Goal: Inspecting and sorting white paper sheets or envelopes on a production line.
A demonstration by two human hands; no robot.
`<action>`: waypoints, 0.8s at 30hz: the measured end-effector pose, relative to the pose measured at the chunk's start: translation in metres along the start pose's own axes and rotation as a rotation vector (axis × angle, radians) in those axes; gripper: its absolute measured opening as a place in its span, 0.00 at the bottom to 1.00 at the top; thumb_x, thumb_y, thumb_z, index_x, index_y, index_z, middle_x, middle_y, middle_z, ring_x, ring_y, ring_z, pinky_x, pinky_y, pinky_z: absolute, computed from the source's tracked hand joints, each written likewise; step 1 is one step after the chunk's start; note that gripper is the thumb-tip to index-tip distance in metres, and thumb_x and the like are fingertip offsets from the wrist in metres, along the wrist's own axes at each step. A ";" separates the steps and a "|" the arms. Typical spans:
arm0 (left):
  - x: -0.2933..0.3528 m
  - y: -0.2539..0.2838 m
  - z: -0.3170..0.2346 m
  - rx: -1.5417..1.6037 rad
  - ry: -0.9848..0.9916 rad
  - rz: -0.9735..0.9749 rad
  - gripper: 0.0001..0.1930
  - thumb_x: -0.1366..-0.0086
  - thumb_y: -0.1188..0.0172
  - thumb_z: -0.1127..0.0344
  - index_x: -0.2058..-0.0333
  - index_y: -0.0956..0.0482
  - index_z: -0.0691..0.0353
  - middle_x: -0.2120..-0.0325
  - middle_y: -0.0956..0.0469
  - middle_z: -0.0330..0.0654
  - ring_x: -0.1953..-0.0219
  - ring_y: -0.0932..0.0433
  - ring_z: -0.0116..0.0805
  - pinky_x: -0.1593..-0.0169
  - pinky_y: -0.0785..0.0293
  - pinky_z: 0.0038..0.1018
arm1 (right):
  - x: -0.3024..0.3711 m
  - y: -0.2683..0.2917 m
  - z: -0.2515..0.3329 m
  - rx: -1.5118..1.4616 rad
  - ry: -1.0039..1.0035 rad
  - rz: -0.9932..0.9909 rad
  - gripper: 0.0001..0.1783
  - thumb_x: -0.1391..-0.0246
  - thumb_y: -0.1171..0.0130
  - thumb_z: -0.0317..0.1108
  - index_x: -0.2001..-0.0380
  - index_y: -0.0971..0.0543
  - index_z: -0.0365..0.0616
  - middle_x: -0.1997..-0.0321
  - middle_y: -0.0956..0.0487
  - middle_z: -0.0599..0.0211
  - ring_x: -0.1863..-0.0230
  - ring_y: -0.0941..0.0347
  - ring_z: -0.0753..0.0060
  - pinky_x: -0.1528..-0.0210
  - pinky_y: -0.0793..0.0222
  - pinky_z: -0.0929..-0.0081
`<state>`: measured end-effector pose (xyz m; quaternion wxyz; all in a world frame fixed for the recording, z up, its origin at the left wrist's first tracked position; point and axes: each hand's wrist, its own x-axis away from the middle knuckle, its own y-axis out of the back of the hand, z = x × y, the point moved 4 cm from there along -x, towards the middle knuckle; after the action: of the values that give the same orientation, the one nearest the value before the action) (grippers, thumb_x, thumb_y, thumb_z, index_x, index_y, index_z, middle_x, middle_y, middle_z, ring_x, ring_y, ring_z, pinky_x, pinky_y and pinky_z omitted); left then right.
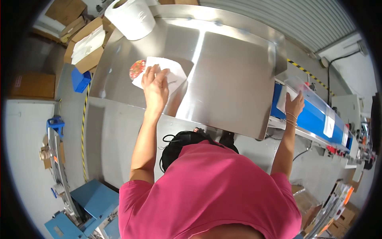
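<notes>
My left hand (156, 85) rests over a flat white packet (175, 71) on the steel table, fingers apart and slightly bent on its upper face. A small dark marking shows on the packet beside the fingers. From under its left side peeks a rounded, red, multicoloured patterned piece (137, 69); the rest of that is covered. Far to the right, my right hand (295, 104) closes on a white flat packet (281, 99) over the blue conveyor belt (308, 119). Part of that packet is hidden behind the fingers.
The steel table (234, 75) has a raised rim at the back. A large white roll (130, 20) stands at its far left corner, near an open cardboard box (85, 46) and a blue bin (80, 80). More white packets (329, 124) lie along the belt, beside a clear guard.
</notes>
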<state>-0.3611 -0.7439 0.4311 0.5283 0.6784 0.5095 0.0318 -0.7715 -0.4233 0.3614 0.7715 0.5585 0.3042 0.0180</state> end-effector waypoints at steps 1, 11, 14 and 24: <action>0.001 0.002 -0.001 -0.005 0.003 0.006 0.14 0.47 0.44 0.78 0.61 0.19 0.58 0.49 0.29 0.53 0.43 0.37 0.56 0.39 0.44 0.45 | -0.005 -0.015 0.007 -0.159 0.064 0.014 0.35 0.54 0.36 0.45 0.47 0.33 0.36 0.50 0.28 0.45 0.48 0.32 0.44 0.48 0.35 0.56; 0.003 0.004 -0.006 0.003 -0.070 -0.009 0.12 0.50 0.42 0.79 0.66 0.19 0.56 0.46 0.33 0.54 0.40 0.41 0.59 0.38 0.50 0.49 | 0.074 -0.009 0.356 -1.147 0.629 1.065 0.29 0.56 0.33 0.34 0.49 0.30 0.49 0.50 0.29 0.63 0.49 0.33 0.67 0.47 0.34 0.68; 0.003 0.003 0.000 -0.038 -0.094 0.056 0.15 0.49 0.38 0.72 0.60 0.21 0.56 0.44 0.35 0.55 0.38 0.45 0.59 0.37 0.51 0.49 | 0.073 -0.026 0.376 -1.083 0.844 1.026 0.28 0.55 0.34 0.36 0.49 0.30 0.46 0.50 0.29 0.64 0.48 0.34 0.66 0.46 0.36 0.69; -0.021 0.016 0.036 -0.322 0.096 0.180 0.25 0.52 0.33 0.56 0.57 0.25 0.64 0.56 0.25 0.52 0.50 0.30 0.48 0.50 0.34 0.46 | 0.065 -0.070 0.223 -1.207 0.005 0.943 0.21 0.45 0.43 0.46 0.64 0.32 0.36 0.71 0.26 0.61 0.69 0.30 0.67 0.62 0.33 0.68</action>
<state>-0.3395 -0.7831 0.4380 0.6001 0.6257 0.4598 0.1923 -0.6316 -0.6155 0.3142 0.8527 0.1112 -0.0272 0.5097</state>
